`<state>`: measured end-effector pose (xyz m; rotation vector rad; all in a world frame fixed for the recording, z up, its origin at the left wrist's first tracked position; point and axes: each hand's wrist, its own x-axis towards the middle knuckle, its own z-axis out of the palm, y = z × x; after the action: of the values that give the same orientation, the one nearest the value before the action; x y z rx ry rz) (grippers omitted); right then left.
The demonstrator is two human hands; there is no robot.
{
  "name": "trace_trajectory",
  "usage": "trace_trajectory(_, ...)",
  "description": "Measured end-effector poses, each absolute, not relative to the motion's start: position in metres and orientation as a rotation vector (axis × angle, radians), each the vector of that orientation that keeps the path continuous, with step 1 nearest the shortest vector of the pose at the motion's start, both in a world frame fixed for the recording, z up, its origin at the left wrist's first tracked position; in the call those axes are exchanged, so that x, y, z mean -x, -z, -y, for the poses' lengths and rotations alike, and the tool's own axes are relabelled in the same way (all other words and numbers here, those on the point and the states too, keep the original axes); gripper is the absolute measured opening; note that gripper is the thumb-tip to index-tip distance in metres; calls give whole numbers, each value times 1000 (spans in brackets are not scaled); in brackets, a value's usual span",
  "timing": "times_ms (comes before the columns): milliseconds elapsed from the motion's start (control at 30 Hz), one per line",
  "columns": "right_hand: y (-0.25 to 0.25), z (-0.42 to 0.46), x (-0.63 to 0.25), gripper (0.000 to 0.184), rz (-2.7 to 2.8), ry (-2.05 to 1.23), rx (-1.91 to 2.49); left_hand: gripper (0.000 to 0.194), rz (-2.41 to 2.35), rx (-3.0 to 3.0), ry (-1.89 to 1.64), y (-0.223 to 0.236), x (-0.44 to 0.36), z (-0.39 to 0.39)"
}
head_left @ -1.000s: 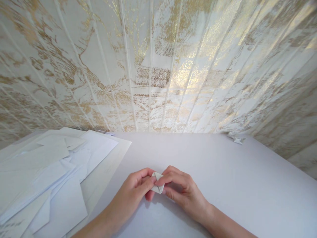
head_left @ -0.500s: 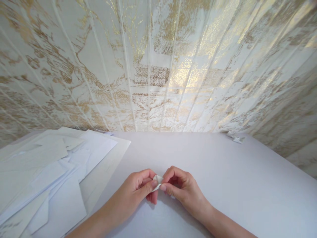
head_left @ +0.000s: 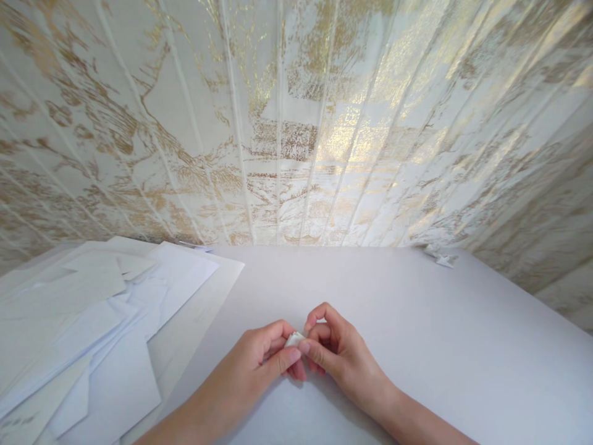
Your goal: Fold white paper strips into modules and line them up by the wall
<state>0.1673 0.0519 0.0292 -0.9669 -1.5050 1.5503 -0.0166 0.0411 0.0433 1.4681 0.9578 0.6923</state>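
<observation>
A small folded piece of white paper (head_left: pixel 294 339) sits between my two hands, above the middle of the table. My left hand (head_left: pixel 269 354) pinches it from the left, the thumb on its near side and the fingers behind. On the other side my right hand (head_left: pixel 334 346) is closed at the paper, its thumb tip pressed on the right edge. The right index finger is bent and lifted a little above it. Part of the paper is covered by the thumbs and fingers.
Loose white paper sheets and cut pieces (head_left: pixel 106 327) lie in an untidy pile on the left of the white table (head_left: pixel 445 358). Small folded paper pieces (head_left: pixel 443 260) rest at the far right edge. A gold-patterned curtain (head_left: pixel 278 136) hangs behind the table.
The paper has been turned and looks more compact than before. My right index finger has risen off it, and my left hand has shifted slightly right.
</observation>
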Motion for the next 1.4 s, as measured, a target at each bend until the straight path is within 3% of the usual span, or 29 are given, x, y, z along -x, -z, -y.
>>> trace_trajectory(333, -34, -45, -167, 10, 1736, -1408, 914, 25, -1020, -1387, -730, -39, 12, -36)
trace_trajectory(767, -29, -59, -171, 28, 1605, -1230, 1016, 25, -980, -1459, -814, -34, 21, -43)
trace_trajectory(1000, -30, -58, -169, 13, 1718, -1168, 1061, 16, -1149, -1747, -728, -38, 18, -41)
trace_trajectory(1200, -29, -57, -169, 7, 1774, -1011, 1116, 40, -1218, -1908, -766, -30, 17, -35)
trace_trajectory(1400, -30, -56, -171, 10, 1895, -848, 1105, 8, -1296, -2050, -931, -32, 24, -42)
